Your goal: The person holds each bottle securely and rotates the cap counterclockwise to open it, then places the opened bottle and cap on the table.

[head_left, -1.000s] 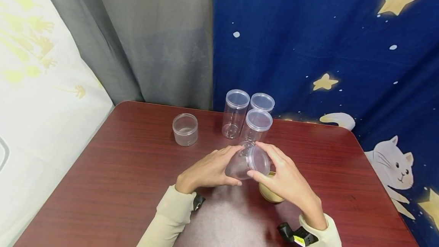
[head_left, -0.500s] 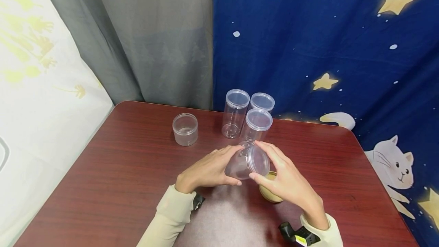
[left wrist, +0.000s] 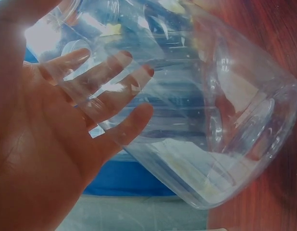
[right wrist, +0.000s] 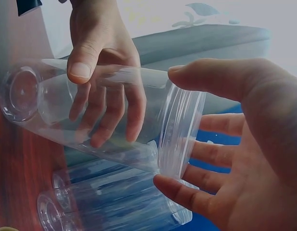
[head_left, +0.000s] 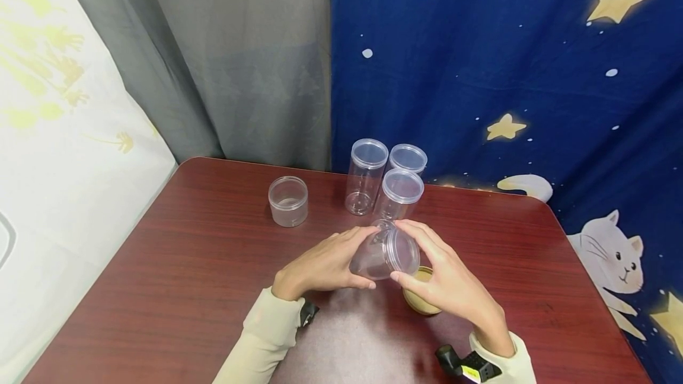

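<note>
A tall, colourless clear plastic cylindrical jar (head_left: 368, 259) with a screw-type translucent round lid (head_left: 404, 250) is held tipped over on its side above the tabletop (head_left: 187, 283), in front of three similar tall clear plastic jars with lids (head_left: 402, 187); whether its base touches the wood cannot be told. The left hand (head_left: 322, 262) grips the body, thumb on one side and fingers curled round the other, while the right hand (head_left: 448, 277) pinches the lid's edge between thumb and fingertips, its palm not pressed to the plastic. The jar should be light, since nothing shows inside it, and the thin wall looks smooth, fairly slippery and likely to flex or dent if squeezed hard, though unlikely to shatter. The mid-body seems the best place for a broad, gentle hold; the lid, with its stiffer ridged rim, looks the better part for a firm grip. Just beneath the right hand lies a gold-coloured round object (head_left: 423, 302), perhaps a lid, and a short, wide clear plastic tub (head_left: 289, 209) stands apart to the left. No brand or label shows on any of the jars; a small yellow sticker (head_left: 471, 374) on the black right-wrist strap (head_left: 487, 367) carries marks too small to read.
</note>
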### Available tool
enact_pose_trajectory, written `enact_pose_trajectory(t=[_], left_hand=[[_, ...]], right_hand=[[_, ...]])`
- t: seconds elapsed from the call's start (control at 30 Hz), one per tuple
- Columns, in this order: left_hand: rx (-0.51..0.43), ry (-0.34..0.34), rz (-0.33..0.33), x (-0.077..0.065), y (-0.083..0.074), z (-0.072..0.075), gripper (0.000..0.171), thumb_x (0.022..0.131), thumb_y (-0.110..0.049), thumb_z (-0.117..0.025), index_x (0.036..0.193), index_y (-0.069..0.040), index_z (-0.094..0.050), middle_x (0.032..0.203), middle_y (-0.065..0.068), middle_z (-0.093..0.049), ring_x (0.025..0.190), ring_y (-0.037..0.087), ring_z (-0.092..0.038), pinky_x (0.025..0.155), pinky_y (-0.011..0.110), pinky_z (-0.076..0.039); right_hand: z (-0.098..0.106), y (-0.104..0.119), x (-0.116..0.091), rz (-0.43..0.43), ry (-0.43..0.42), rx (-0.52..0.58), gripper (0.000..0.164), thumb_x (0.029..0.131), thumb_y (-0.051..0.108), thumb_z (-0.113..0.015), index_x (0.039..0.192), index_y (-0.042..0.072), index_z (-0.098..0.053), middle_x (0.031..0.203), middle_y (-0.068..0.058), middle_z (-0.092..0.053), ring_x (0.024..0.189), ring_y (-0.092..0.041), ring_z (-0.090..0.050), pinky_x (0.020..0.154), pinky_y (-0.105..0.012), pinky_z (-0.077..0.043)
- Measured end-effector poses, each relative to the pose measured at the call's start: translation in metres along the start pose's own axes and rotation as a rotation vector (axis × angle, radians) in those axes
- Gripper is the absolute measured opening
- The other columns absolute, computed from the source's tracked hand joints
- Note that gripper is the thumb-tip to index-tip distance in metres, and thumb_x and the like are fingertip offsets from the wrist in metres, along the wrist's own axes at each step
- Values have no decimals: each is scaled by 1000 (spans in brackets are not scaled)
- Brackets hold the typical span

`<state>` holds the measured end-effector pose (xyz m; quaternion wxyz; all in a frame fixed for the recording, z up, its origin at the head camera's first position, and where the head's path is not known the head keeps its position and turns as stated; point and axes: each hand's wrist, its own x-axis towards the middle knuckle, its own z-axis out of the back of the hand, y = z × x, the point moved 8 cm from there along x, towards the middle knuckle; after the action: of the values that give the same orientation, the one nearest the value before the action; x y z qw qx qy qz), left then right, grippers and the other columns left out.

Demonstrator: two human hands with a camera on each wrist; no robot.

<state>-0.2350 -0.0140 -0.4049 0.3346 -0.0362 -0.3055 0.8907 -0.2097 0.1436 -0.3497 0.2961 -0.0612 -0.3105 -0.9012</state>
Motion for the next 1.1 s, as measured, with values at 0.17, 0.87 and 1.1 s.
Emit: enact_pose_trajectory(t=[0.17,0.87,1.1], left_hand=[[4,2,-3,0,1,-1,92,77,-47,-82,151,-14,-37,147,3,-49,135,15,-47,112,41,-37],[24,4,9,0,0,0,92,78,-47,-81,151,-14,-36,148,1,-48,135,15,-46,111,44,-38],[88,-12,-22,0,-7,2,91,78,-46,-81,150,-11,-38,143,2,-52,130,17,-50,106,42,-42]], right_hand=[[-1,1,0,26,3,-4,80,79,29,-83,148,27,-43,149,9,-44,134,-13,-46,106,-37,-42],[5,-6,0,-49,-36,-1,82,82,36,-81,151,26,-38,149,4,-46,133,-16,-46,105,-46,-42],[6,-15,-1,-160,-63,-60,63,88,39,-74,142,16,-51,119,0,-66,88,-9,-64,76,-36,-54]])
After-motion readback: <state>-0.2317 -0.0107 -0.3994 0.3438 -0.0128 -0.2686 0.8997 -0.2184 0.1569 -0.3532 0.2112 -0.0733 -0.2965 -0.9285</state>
